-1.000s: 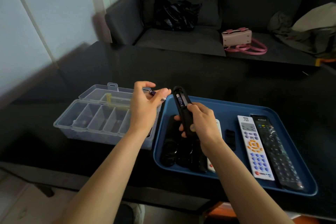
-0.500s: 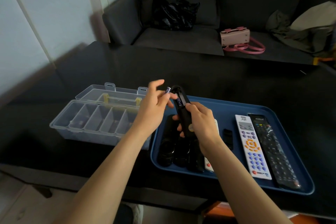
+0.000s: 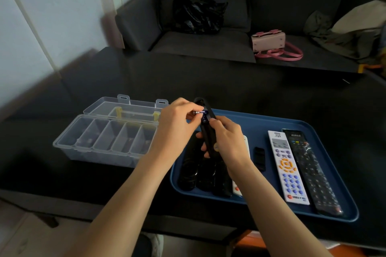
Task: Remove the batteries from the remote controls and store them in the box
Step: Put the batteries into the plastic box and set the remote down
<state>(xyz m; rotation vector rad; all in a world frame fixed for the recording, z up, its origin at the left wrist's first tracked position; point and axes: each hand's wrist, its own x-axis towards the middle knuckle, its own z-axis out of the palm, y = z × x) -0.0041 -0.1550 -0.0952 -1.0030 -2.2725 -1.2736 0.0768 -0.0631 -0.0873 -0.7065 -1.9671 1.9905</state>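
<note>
A: Where is the battery [image 3: 200,112]?

B: Pinched in the left hand [image 3: 177,123], right at the open bay of the black remote [image 3: 206,129]; the right hand [image 3: 226,142] grips that remote upright over the blue tray [image 3: 271,123].

A: How should it handle?

B: Probably light, rigid and smooth, so slippery; best pinched round its middle; the clear box [image 3: 104,142] waits just left, lid open.

Black remote [image 3: 313,171]: a short white brand word at its top end, letters too blurred to read.
White remote [image 3: 287,165]: dark print above its screen, illegible.
Battery [image 3: 201,112]: label unreadable.
</note>
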